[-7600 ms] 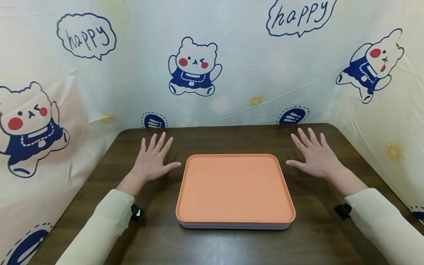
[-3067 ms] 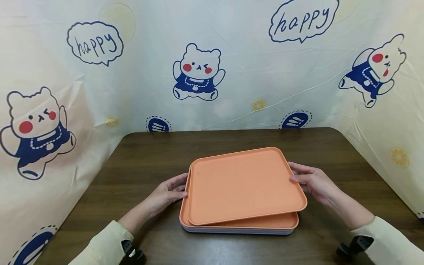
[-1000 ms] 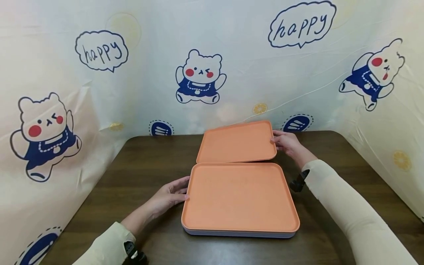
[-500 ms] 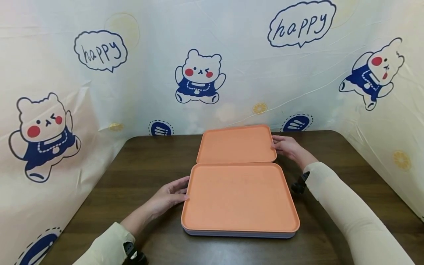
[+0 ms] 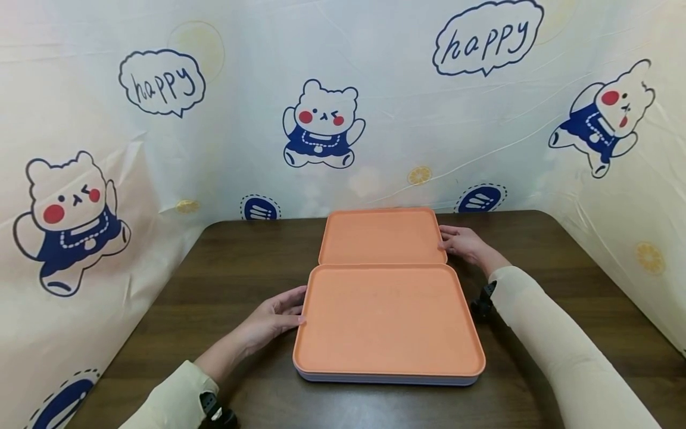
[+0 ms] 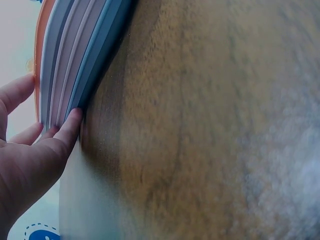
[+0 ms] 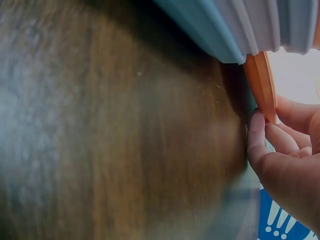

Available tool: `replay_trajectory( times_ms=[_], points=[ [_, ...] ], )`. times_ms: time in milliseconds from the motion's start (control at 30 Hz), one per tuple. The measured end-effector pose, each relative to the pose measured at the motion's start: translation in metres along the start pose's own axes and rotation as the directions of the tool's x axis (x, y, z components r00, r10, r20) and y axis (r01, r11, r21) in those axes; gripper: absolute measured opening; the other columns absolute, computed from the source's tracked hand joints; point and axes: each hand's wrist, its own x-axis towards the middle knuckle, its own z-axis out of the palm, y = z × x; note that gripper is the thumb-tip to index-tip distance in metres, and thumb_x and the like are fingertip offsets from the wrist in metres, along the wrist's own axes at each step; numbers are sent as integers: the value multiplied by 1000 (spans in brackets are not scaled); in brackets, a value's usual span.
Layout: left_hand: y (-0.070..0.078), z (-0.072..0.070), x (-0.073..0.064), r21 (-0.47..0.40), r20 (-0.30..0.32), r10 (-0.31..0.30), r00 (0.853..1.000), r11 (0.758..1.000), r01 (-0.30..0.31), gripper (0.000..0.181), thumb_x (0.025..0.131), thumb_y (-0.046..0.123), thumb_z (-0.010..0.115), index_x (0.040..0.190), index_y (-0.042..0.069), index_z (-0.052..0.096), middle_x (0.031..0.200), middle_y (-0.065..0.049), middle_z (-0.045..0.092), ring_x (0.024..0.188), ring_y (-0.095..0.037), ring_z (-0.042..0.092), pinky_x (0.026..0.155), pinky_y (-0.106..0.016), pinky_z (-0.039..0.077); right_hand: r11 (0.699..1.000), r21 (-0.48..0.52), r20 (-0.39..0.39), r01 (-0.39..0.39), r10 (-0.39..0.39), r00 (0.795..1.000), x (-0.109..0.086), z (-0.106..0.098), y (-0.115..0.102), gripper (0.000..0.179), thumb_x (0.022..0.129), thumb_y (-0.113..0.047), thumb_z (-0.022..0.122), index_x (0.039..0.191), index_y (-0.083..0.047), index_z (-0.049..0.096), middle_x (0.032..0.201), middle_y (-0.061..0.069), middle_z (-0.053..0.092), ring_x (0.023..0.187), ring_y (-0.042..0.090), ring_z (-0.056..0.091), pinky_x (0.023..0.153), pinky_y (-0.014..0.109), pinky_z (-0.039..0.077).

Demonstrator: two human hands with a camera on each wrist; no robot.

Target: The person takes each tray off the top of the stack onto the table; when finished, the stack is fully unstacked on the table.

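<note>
An orange rectangular tray (image 5: 380, 238) lies behind a stack of trays (image 5: 391, 322), at the table's far side. Its near edge meets the stack's far edge in the head view. My right hand (image 5: 465, 244) pinches this tray's right edge; in the right wrist view the thumb is on one side of the orange rim and a finger lies by the table. At the stack's left side is my left hand (image 5: 270, 319), thumb at the top orange rim, fingers along the side. The left wrist view shows grey, pale pinkish and blue-green layers (image 6: 75, 60) under the orange one.
The dark wooden table (image 5: 230, 262) runs out on both sides of the trays. A printed sheet (image 5: 386, 119) with cartoon bears hangs behind and at the sides. Black wrist cameras (image 5: 215, 411) sit at both cuffs.
My right hand has lifted the top orange tray off the stack, carried it to the far side and lowered it level behind the stack. The left hand has come to the stack's side.
</note>
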Motion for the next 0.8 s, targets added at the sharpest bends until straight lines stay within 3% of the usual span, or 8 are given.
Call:
replay_trajectory(
  times_ms=[333,800],
  points=[
    [-2,-1,1,0,13,7,1000,1000,-7,74,90,8,69,153,9,29,157,-16,22,135,-33,39,100,-39,44,993,-100,-62,58,-65,996,4,2,6,64,96,3,54,151,4,21,152,24,28,139,35,31,108,44,33],
    [-2,-1,2,12,3,-2,1000,1000,2,73,90,9,69,152,10,30,158,-15,22,135,-33,40,99,-39,44,985,-165,-119,57,-78,990,9,3,9,66,95,1,58,151,3,24,149,22,37,135,34,38,107,45,35]
  ],
)
